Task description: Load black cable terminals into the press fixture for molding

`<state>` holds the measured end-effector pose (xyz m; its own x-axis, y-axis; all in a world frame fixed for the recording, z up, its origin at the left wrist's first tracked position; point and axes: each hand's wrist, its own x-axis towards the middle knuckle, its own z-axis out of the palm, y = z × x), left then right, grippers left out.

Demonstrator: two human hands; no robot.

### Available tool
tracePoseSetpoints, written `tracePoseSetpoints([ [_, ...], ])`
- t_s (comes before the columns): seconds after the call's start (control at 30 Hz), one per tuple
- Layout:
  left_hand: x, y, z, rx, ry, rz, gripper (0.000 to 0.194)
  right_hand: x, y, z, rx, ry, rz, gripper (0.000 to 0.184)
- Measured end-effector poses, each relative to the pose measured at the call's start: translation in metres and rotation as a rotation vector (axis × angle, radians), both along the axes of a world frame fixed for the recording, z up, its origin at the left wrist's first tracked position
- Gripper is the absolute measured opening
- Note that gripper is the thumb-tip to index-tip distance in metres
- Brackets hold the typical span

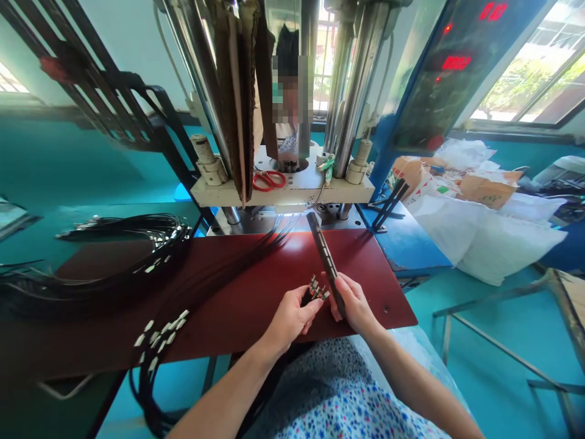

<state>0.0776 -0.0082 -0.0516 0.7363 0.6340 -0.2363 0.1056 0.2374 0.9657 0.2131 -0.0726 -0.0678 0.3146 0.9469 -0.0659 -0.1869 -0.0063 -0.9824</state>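
Observation:
My left hand [290,317] pinches a small bunch of metal connector ends [317,289] on thin black cables [256,256] that fan back toward the machine. My right hand [353,303] grips the near end of a long dark slotted bar [323,253], which slants up and away over the red table [256,305]. The two hands are close together, the connector ends almost touching the bar.
A press machine [283,183] with steel columns stands behind the table, red scissors [269,180] on its base plate. Bundles of black cables [119,244] lie at left, more connector ends [159,338] near the front edge. White bags [484,231] sit at right. A person stands behind the machine.

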Motion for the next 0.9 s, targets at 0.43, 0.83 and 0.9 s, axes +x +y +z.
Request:
tracePoseSetpoints([
  [0.43, 0.006, 0.011, -0.002, -0.461, -0.096, -0.134, 0.027, -0.003, -0.001, -0.003, 0.020, -0.014, -0.064, 0.038],
  [0.83, 0.016, 0.000, 0.000, 0.029, 0.012, 0.085, 0.010, -0.003, -0.002, -0.004, -0.015, -0.132, -0.031, 0.037],
  [0.9, 0.015, 0.000, -0.002, 0.073, 0.031, 0.087, 0.007, -0.003, -0.002, -0.005, -0.021, -0.165, -0.021, 0.037],
])
